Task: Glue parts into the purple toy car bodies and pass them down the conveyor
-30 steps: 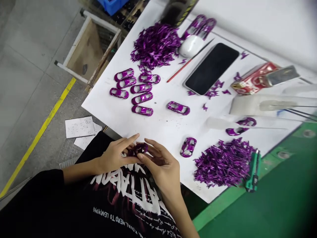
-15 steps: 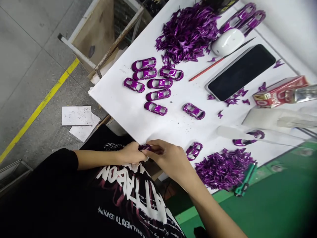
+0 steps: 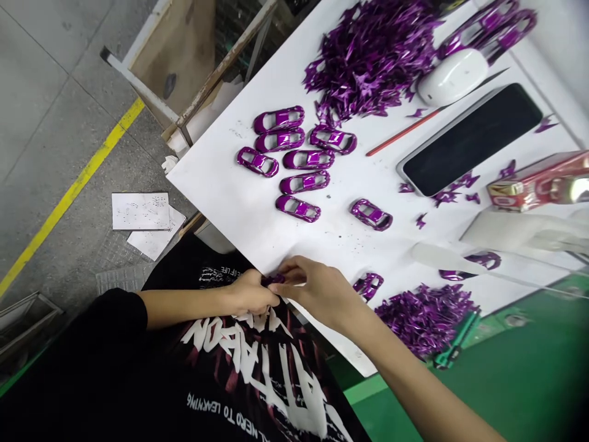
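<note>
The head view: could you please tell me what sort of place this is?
Probably a small factory assembly bench: rows of purple toy-car shells, heaps of purple offcuts and a yellow floor line. The left hand and right hand pinch a purple piece.

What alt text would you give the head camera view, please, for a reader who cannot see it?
The person's left hand and right hand pinch a small purple toy car shell at the near edge of a white table. Nearby lie a cluster of matching shells, a large heap of purple offcuts, a smartphone and a green utility knife.
</note>
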`<state>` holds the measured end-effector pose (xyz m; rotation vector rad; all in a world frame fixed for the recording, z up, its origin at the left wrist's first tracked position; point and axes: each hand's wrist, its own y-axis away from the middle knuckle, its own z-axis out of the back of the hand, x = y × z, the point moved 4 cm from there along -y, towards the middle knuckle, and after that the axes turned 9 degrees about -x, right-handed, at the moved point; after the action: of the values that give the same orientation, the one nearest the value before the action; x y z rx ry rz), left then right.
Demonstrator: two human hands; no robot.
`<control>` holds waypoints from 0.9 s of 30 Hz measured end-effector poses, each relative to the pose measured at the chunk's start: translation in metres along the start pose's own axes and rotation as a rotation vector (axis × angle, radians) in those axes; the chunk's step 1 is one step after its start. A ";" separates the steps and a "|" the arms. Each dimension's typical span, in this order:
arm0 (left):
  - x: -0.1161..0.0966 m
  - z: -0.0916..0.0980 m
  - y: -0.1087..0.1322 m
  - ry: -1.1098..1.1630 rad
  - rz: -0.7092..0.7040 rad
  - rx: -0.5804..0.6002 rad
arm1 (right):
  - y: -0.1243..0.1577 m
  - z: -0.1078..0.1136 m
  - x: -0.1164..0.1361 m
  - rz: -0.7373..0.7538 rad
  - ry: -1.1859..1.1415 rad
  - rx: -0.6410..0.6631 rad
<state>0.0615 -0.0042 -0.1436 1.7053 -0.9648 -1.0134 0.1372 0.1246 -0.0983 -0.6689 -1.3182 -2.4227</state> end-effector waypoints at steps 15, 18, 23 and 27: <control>-0.097 -0.022 0.028 -0.322 -0.562 0.279 | 0.083 0.050 -0.069 -0.193 -0.330 -1.297; -0.107 -0.043 0.003 -0.116 -0.591 0.317 | 0.049 0.076 -0.102 -0.148 -0.424 -1.425; -0.116 -0.052 -0.010 0.018 -0.694 0.278 | 0.024 0.087 -0.099 0.068 -0.659 -1.331; -0.112 -0.051 -0.011 0.059 -0.741 0.190 | 0.046 0.093 -0.072 0.182 -0.992 -1.454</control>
<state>0.0697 0.1164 -0.1165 2.3120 -0.3811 -1.3494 0.2434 0.1814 -0.0606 -2.3090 0.7106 -2.5494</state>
